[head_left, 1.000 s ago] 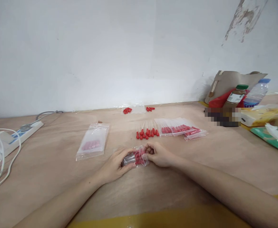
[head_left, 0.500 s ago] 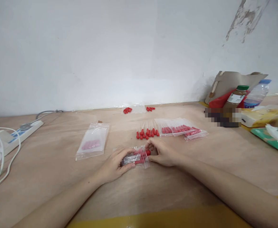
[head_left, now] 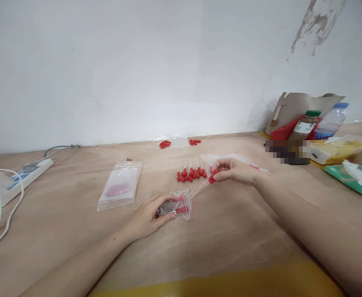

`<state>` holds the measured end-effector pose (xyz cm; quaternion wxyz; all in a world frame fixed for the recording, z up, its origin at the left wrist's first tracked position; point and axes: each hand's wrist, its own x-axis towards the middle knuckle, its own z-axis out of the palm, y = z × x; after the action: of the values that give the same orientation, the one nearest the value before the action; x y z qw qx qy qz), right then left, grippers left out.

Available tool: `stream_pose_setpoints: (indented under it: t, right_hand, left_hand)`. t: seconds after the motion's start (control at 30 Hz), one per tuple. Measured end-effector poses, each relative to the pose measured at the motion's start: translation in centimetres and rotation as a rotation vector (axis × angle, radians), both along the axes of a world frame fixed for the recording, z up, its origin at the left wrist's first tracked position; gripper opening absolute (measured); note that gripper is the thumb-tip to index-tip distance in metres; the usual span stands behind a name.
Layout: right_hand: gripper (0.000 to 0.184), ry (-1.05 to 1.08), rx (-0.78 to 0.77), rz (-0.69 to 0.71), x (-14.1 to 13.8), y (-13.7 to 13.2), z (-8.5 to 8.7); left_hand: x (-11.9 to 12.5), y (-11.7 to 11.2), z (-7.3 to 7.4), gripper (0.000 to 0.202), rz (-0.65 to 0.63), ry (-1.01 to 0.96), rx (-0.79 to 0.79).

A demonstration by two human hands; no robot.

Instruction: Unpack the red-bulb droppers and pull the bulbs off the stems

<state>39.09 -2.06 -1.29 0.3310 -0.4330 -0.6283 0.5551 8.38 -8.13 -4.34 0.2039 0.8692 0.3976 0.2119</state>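
Pins clear bag (head_left: 181,204) to counter (head_left: 230,231) with curled left hand (head_left: 151,212). Pinches red-bulbed dropper (head_left: 204,186) in right hand (head_left: 235,171), at bag's 2 o'clock.

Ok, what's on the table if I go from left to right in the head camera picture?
Power strip, flat plastic bag, left hand holding a small bag, right hand pinching a dropper, green-capped bottle, green packet.

Plain white painted wall (head_left: 106,62) across the whole background, grey-brown patch of peeled paint (head_left: 318,24) upper right, light plywood tabletop (head_left: 236,235) butted against the wall, glossy yellow strip (head_left: 199,284) along its near edge, even diffuse light, soft shadows only
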Motion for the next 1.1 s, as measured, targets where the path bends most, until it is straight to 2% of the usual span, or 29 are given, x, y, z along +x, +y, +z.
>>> stream_pose_setpoints:
  t: [0.1, 0.2, 0.3, 0.37, 0.47, 0.63, 0.83, 1.0, 1.1]
  right_hand:
    - [0.03, 0.084, 0.056, -0.212, 1.3, 0.7, 1.7]
    - [0.028, 0.086, 0.295, -0.415, 0.4, 1.2, 2.1]
    - [0.024, -0.006, 0.61, -0.52, -2.1, 1.8, 0.5]
    - [0.018, -0.117, 0.815, -0.503, -3.8, 2.2, -1.4]
    - [0.008, -0.285, 0.973, -0.423, -5.1, 2.6, -3.8]
    - [0.016, -0.43, 1.065, -0.298, -5.1, 2.9, -5.3]
    - [0.022, -0.523, 1.05, -0.191, -4.5, 3.5, -6.2]
    - [0.023, -0.555, 1.048, -0.171, -4.4, 3.5, -6.2]
    - [0.023, -0.549, 1.031, -0.194, -4.4, 3.1, -6.0]
  left_hand:
    - [0.0, 0.2, -0.1, 0.034, 0.006, -0.01, -0.008]
    - [0.0, 0.3, -0.2, 0.034, -0.011, -0.015, 0.004]
    - [0.0, 0.3, -0.2, 0.034, -0.015, -0.006, 0.004]
    - [0.1, 0.3, -0.1, 0.034, -0.014, -0.002, -0.001]
    - [0.1, 0.2, 0.0, 0.033, -0.018, -0.001, -0.004]
    - [0.0, 0.3, 0.0, 0.032, -0.026, 0.009, -0.005]
    - [0.0, 0.4, 0.0, 0.033, -0.029, 0.004, 0.007]
    - [-0.1, 0.4, -0.2, 0.033, -0.023, 0.011, -0.003]
    - [-0.2, 0.4, -0.5, 0.044, -0.002, -0.019, -0.018]
